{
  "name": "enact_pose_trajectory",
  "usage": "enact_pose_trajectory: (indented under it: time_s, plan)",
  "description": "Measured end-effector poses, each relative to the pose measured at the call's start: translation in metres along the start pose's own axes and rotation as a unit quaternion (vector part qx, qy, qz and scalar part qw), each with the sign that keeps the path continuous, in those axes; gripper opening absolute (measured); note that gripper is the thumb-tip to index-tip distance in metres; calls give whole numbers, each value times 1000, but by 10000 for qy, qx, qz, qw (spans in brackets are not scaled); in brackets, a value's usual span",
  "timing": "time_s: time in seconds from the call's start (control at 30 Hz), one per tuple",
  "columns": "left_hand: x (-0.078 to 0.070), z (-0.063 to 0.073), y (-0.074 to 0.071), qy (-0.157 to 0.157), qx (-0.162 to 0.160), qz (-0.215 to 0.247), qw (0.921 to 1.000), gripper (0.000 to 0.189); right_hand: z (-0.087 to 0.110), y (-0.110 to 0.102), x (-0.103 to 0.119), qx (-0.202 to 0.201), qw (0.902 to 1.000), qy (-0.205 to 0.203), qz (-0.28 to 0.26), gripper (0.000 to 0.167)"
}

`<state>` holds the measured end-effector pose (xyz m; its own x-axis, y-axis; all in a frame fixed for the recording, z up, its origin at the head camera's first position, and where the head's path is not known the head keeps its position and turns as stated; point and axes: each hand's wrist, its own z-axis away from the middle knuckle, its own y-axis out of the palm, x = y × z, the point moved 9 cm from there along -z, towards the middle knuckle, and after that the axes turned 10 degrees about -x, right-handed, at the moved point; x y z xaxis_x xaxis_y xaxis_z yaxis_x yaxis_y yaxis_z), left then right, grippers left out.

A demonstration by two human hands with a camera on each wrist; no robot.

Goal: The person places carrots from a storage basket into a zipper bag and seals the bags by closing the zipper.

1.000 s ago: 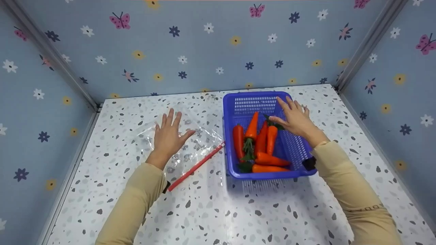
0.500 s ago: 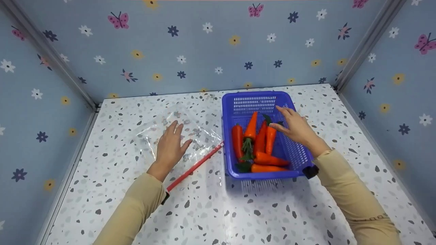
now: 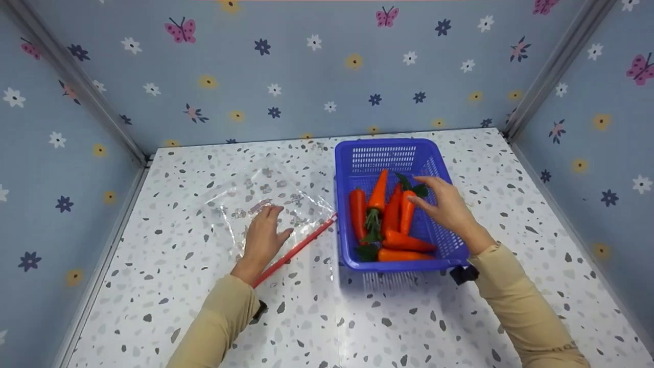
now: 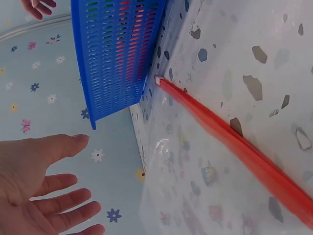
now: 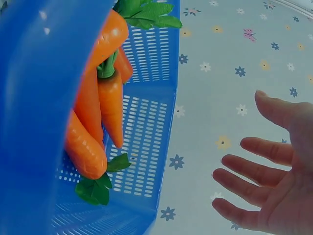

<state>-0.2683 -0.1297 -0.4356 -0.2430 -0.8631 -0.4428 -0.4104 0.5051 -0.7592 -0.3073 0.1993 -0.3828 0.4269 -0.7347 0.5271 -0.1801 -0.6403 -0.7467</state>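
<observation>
A clear plastic bag [image 3: 276,189] printed with small figures lies flat on the table, a red slide strip [image 3: 301,246] along one edge. My left hand [image 3: 265,235] hovers over the bag with loose, spread fingers and holds nothing; the left wrist view shows its thumb apart from the fingers. To the right stands a blue perforated basket [image 3: 343,204] with several orange-red carrots [image 3: 407,240], some with green leaves [image 5: 95,191]. Above the basket's right side is my right hand [image 3: 449,207], fingers slightly bent, touching no carrot. In the right wrist view that hand [image 5: 274,171] holds nothing.
The speckled white table [image 3: 378,327] is enclosed by blue walls [image 3: 306,66] printed with flowers and butterflies. The basket's raised sides stand between the bag and my right arm.
My left hand has drawn back toward me over the bag, its fingers bending more. My right hand has shifted slightly nearer me, its fingers closer together. Basket and bag stay put.
</observation>
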Motion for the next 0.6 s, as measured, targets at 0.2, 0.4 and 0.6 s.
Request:
enact_pose_trajectory:
  time_s: [0.2, 0.4, 0.6]
  plan:
    - [7, 9, 20, -195, 303, 183, 9992, 47, 8, 1, 4, -370, 9989, -129, -261, 43]
    - [19, 19, 43, -443, 641, 279, 9966, 49, 14, 1, 6, -708, 9954, -194, -618, 38]
    - [32, 31, 64, -862, 1173, 293, 9889, 55, 20, 6, 4, -880, 9922, -111, -881, 34]
